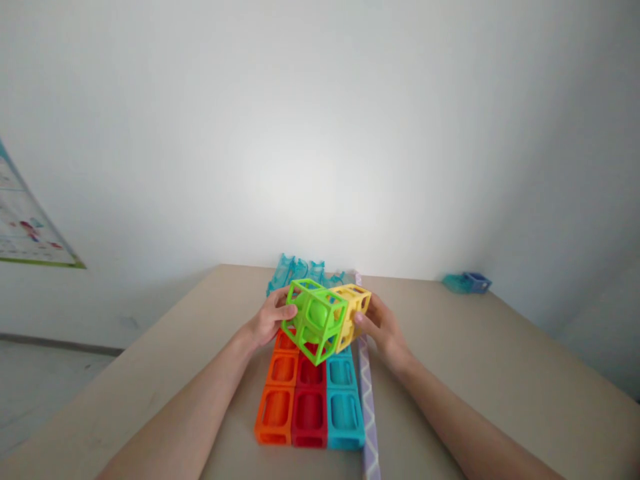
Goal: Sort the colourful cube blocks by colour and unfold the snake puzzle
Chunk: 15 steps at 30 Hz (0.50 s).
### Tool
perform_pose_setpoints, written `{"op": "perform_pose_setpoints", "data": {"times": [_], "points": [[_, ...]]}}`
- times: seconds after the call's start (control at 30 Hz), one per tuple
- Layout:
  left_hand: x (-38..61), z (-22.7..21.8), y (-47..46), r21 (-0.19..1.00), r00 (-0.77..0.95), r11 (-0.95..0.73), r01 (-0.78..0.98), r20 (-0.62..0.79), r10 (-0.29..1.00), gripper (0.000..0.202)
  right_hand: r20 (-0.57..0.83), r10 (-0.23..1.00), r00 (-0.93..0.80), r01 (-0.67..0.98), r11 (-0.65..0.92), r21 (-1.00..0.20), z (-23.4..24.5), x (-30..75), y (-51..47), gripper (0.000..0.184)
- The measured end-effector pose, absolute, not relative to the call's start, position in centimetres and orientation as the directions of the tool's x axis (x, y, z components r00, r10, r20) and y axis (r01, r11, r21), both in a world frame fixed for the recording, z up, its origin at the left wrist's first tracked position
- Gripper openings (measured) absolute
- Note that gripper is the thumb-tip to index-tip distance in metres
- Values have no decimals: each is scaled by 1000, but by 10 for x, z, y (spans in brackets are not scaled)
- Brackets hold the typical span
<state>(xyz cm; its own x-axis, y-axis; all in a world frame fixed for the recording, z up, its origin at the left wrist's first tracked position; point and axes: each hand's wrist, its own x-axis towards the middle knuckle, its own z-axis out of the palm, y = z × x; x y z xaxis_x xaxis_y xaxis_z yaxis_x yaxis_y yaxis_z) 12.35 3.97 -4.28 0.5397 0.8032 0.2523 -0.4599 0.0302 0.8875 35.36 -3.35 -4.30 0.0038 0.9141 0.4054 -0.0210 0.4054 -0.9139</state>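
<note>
My left hand (270, 319) is closed on a light-green open-frame toy block (316, 319), thumb on its near side. My right hand (383, 327) grips a yellow open-frame block (353, 313) from the right. The two blocks touch each other and are held tilted above the table; whether they are locked together I cannot tell. Below them lie orange blocks (277, 408), red blocks (309, 410) and teal blocks (345, 410), set side by side in three columns. The held blocks hide part of the far end of these columns.
A pale purple strip with a white zigzag (369, 407) runs along the right of the columns. Clear teal track-like pieces (295, 268) lie near the wall. At the table's far right are a teal piece (455, 283) and a dark blue block (477, 282). A poster (30, 220) hangs left.
</note>
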Motion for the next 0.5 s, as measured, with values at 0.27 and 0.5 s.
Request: {"op": "perform_pose_setpoints", "data": {"times": [0.27,0.5], "points": [[126,-36,43,881,344,-89,-465,273,898,41,180,948,263,-213,239,-947,-36,349,-34,58],[132,-35,42,917,212,-178,-356,264,941,42,230,904,361,-186,311,-932,-36,349,-34,47]]}}
